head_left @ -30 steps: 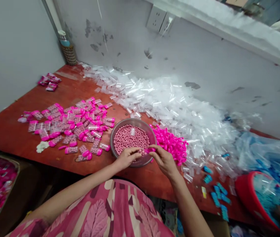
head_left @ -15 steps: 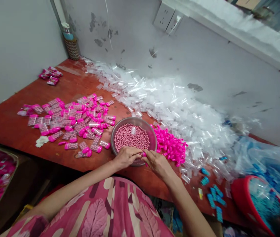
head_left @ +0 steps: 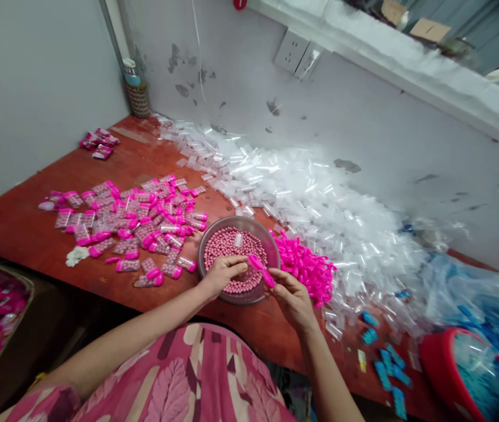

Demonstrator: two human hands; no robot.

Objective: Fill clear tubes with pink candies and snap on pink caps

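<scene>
A metal bowl (head_left: 273,240) of small pink beads (head_left: 220,246) stands near the table's front edge, a clear piece (head_left: 238,240) lying on the beads. Above its right part a bright pink plastic cap piece (head_left: 261,270) is held slanted. My right hand (head_left: 291,296) pinches its lower right end. At its upper left end, my left hand (head_left: 227,272) has thumb and fingertips pressed together; whether they touch the pink piece is hard to tell. Right of the bowl lies a heap of pink caps (head_left: 304,266). Filled tubes with pink caps (head_left: 143,214) cover the table left of the bowl.
Clear empty tubes (head_left: 293,181) form a long heap against the wall. Blue pieces (head_left: 390,363) and a red bucket (head_left: 443,366) are at the right. A box (head_left: 29,305) of pink packets is at lower left; a bottle in a woven holder (head_left: 137,97) stands at the back corner.
My hands have moved apart, and the pink piece between them now shows, stretched out lengthwise. The whole view has shifted slightly, with the table lower in the picture.
</scene>
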